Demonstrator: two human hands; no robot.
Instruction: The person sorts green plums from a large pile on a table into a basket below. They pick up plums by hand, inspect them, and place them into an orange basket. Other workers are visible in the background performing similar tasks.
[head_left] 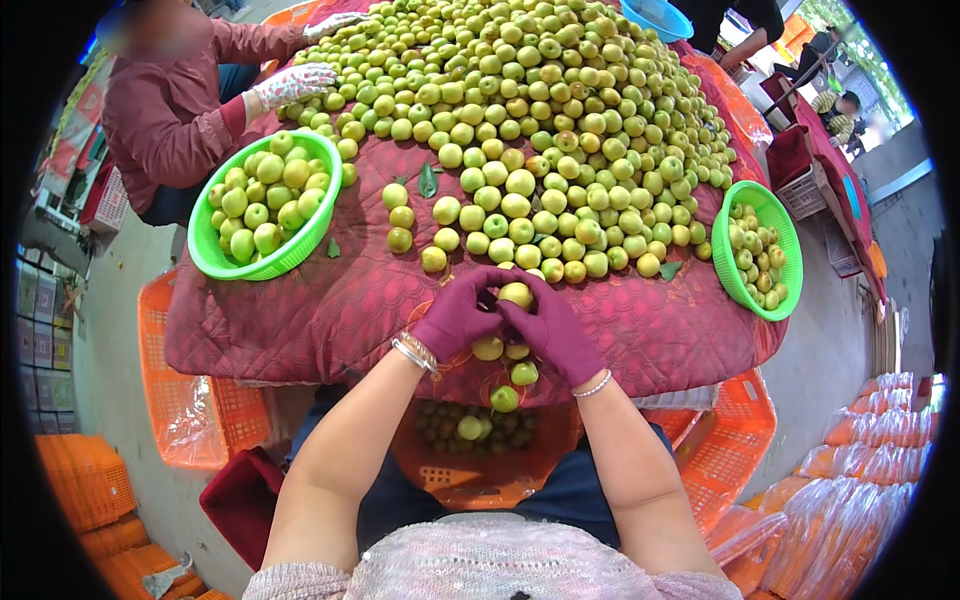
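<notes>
Both my hands wear maroon gloves and meet at the near side of the cloth-covered table. A small round yellow-green fruit (pixel 515 294), like a jujube, is pinched between them. The fingers of my left hand (pixel 460 318) curl in against its left side. On the other side, my right hand (pixel 555 332) has thumb and fingers closed around it. Just below the hands are loose fruits (pixel 487 348) at the table's front edge, with another fruit (pixel 504 398) lower down, over an orange crate (pixel 480 480) holding more. Whether these are falling cannot be seen.
A large heap of fruit (pixel 560 120) covers the maroon quilted cloth (pixel 290 310). Green baskets of fruit stand left (pixel 325 225) and right (pixel 793 270). At far left a co-worker's gloved hand (pixel 295 84) touches the heap. Orange crates (pixel 185 400) flank my legs.
</notes>
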